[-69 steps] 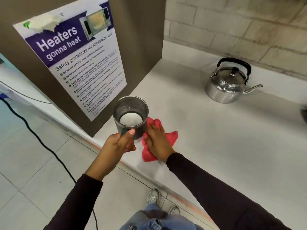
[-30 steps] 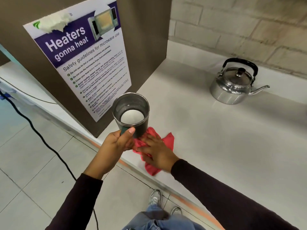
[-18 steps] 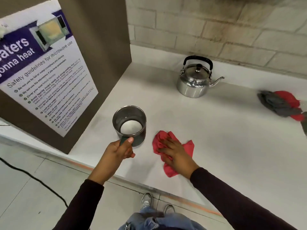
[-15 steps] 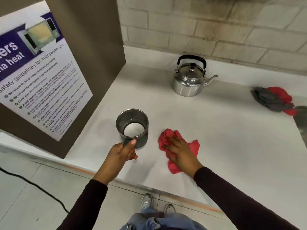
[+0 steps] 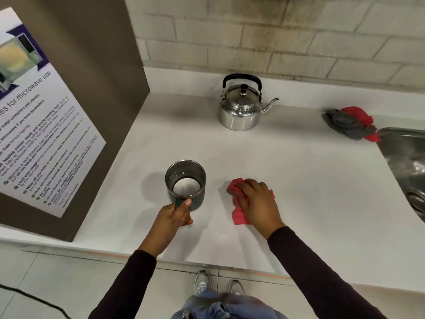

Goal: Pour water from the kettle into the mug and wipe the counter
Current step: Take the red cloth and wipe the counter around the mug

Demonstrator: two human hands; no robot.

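A dark metal mug (image 5: pixel 185 184) with water in it is just above the white counter (image 5: pixel 299 180), and my left hand (image 5: pixel 174 215) grips its handle from the near side. To its right my right hand (image 5: pixel 257 204) presses flat on a crumpled red cloth (image 5: pixel 238 214) lying on the counter. A shiny steel kettle (image 5: pixel 240 107) with a black handle stands at the back of the counter, its spout pointing right, well away from both hands.
A brown cabinet side with a microwave safety poster (image 5: pixel 34 139) walls off the left. A grey and red pile of rags (image 5: pixel 349 123) lies at the back right, beside a steel sink (image 5: pixel 409 169). The counter's front edge runs just below my wrists.
My right hand has slid the red cloth to the right across the counter, away from the mug. My left hand has kept hold of the mug and brought it further over the counter.
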